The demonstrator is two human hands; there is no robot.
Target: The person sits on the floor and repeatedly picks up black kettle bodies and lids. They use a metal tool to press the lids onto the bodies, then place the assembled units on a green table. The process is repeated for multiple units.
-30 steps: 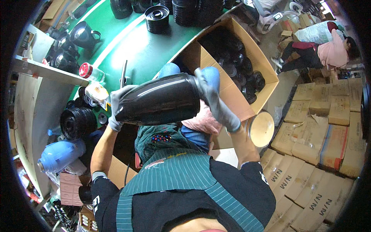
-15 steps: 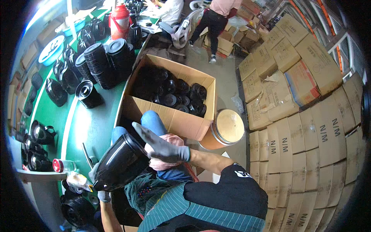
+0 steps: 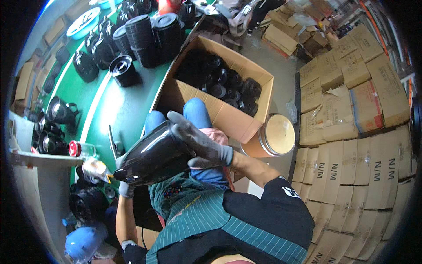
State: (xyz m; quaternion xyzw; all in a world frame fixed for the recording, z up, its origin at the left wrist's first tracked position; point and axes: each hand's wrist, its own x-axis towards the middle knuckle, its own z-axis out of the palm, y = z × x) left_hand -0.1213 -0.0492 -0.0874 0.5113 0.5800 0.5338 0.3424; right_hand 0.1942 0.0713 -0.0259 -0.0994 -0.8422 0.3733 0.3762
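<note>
A glossy black plastic shell [image 3: 151, 154], wide at one end and narrowing at the other, lies tilted above my lap. Around its narrow lower end my left hand [image 3: 126, 190], in a grey glove, is closed; the shell hides most of those fingers. My right hand [image 3: 200, 143], also gloved in grey, is laid over the rim of the wide end, with fingers along the top and the thumb below. A thin dark rod [image 3: 112, 141] sticks up beside my left hand; whether the hand holds it, I cannot make out.
An open cardboard box [image 3: 237, 103] of black round parts stands ahead. Left is a green table [image 3: 99, 121] with stacked black parts, black jugs [image 3: 61, 110] and a red-lidded jar [image 3: 81, 148]. A round drum [image 3: 279, 134] and stacked cartons [image 3: 347, 171] are at right.
My right hand has settled onto the shell's wide rim, its thumb now lower. The view has shifted, so the surroundings appear higher and further right. The left hand keeps its hold.
</note>
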